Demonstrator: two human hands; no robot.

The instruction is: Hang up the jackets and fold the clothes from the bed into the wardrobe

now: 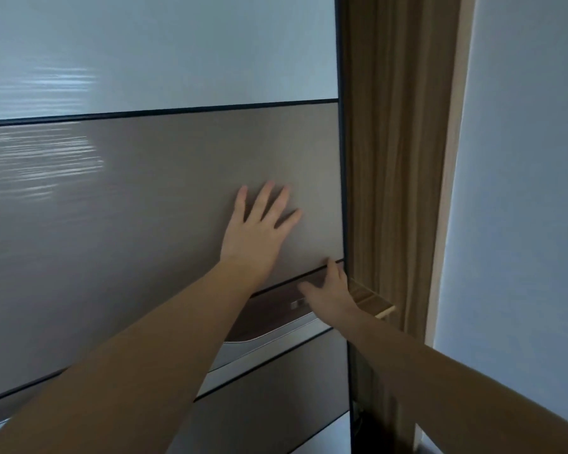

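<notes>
- two hands on wardrobe door (164,178): left hand (256,234), right hand (330,291)
- one recessed handle (276,322) low on door
- one shelf edge (373,298) right of door

Left hand (259,231) flat, right hand (330,291) outstretched

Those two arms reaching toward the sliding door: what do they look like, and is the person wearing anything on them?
Both arms are bare for as far as the picture shows them: no sleeves, gloves, watch or bracelet in view. The left hand has no ring that I can see. The right hand also looks unadorned, though it is partly shadowed. The picture is slightly blurred, so fine details such as the nails cannot be made out.
</notes>
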